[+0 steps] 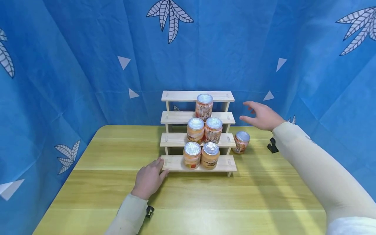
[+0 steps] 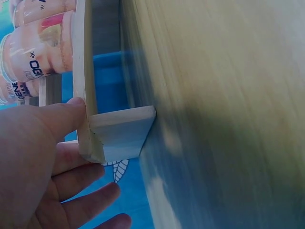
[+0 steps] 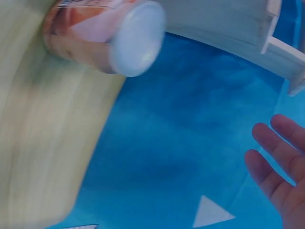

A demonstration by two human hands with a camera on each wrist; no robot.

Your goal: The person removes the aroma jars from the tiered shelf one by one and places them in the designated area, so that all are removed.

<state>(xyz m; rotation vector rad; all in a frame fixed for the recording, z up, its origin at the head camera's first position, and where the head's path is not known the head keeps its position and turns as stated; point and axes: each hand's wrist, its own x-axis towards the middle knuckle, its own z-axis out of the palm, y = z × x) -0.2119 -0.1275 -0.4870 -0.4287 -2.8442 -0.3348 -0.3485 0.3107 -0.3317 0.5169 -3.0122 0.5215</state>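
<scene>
Here we are at the wooden stand point(image 1: 173, 139), and the step in hand looks like stocking it with jars, tier by tier! The left grip point(image 1: 149, 178) is pinching the lowest board at its left end, thumb point(image 2: 71, 112) against the wood and the other fingers beyond the end, most likely to steady it. Over on the other side, the right grip point(image 1: 262, 115) hangs in the air, thumb and fingers spread, holding nothing, near the loose jar point(image 1: 241, 142) but not touching it.

That jar stands upright on the counter point(image 1: 117, 148), just beside the stand's right side; whether the 2 touch, I cannot tell. If it is to join the others, the next move calls for lowering the right grip, closing round the jar and lifting it clear of the boards, with the left keeping the stand steady.

Now the count! 1 stand, 4 tiers. On the lowest tier, 2 jars side by side, a front left jar point(image 1: 192, 156) and a front right jar point(image 1: 210, 156); on the next up, 2 more; on the third, 1 upper jar point(image 1: 204, 108). That's 5 on the stand, 1 on the counter, 6 altogether, before 1 blue curtain point(image 1: 205, 62).
</scene>
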